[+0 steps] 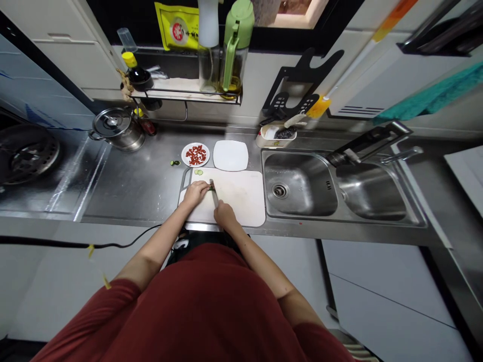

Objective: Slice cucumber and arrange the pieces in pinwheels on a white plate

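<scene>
On the white cutting board (241,193) my right hand (225,215) is closed around the handle of a knife (215,195), its blade pointing away from me. My left hand (195,194) lies to the left of the blade. Its bent fingertips press on a small dark green piece of cucumber (211,188) beside the blade, mostly hidden by the fingers. Pale green cucumber slices (198,172) rest at the board's far left corner. Just off the board, small cucumber ends (175,163) lie on the steel counter.
Behind the board stand a plate of chopped red pieces (196,154) and a white square plate (231,155). A double sink (302,183) adjoins on the right. A lidded pot (118,129) stands back left, beneath a rack with bottles (188,88).
</scene>
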`<state>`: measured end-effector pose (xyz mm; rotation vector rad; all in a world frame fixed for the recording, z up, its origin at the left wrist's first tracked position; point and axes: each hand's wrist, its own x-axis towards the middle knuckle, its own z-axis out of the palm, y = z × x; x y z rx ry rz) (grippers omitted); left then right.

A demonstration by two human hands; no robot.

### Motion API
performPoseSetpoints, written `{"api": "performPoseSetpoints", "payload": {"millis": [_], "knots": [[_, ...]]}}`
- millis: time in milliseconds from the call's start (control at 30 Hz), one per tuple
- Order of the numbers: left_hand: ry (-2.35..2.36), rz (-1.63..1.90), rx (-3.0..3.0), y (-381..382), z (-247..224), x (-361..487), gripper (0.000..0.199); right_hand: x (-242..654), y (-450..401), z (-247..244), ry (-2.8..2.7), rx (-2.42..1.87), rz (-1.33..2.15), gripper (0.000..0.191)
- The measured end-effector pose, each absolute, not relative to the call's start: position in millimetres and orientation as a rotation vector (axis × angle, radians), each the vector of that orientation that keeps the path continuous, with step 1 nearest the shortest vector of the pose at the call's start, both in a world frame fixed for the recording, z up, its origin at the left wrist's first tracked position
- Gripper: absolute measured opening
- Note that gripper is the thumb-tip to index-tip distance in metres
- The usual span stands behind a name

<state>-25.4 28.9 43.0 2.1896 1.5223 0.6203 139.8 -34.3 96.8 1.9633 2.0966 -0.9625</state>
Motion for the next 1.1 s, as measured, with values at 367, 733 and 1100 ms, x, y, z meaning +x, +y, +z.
{"api": "performPoseSetpoints", "payload": {"millis": [367,733,1100], "knots": [[1.514,0.620,2.197,29.3,44.2,-25.5,0.023,132.6,-22.7,88.7,2.123,1.968,-0.958,0.023],[1.499,0.637,2.197,29.3,43.4,-25.6,0.022,136.3,-37.9,89.2,2.091,1.967,-0.933,0.022],[1.502,0.626,2.201,30.5,41.7,-26.5,0.022,129.1,-25.3,87.6,2.079,1.969,-0.963,0.024]]}}
